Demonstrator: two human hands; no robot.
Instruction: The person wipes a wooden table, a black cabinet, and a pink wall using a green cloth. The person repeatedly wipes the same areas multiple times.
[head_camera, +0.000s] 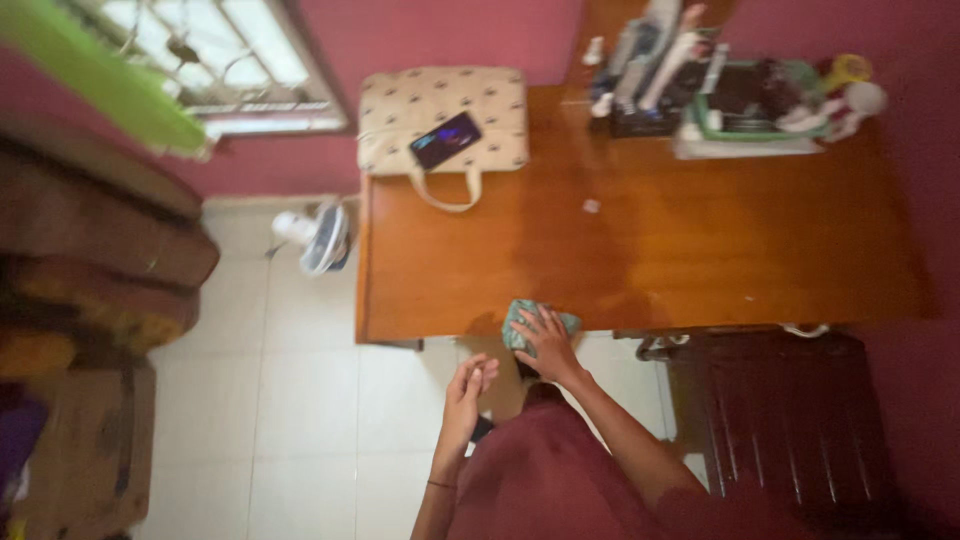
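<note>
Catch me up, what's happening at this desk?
A person presses a greenish cloth against the near edge of a wooden desk with the right hand. The left hand hangs cupped below the edge, holding nothing visible. A patterned bag with a phone on it sits at the far left corner.

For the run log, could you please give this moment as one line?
right hand: pressing green cloth on wooden table front edge | left hand: empty, open, below edge | bag with phone: far corner
</note>
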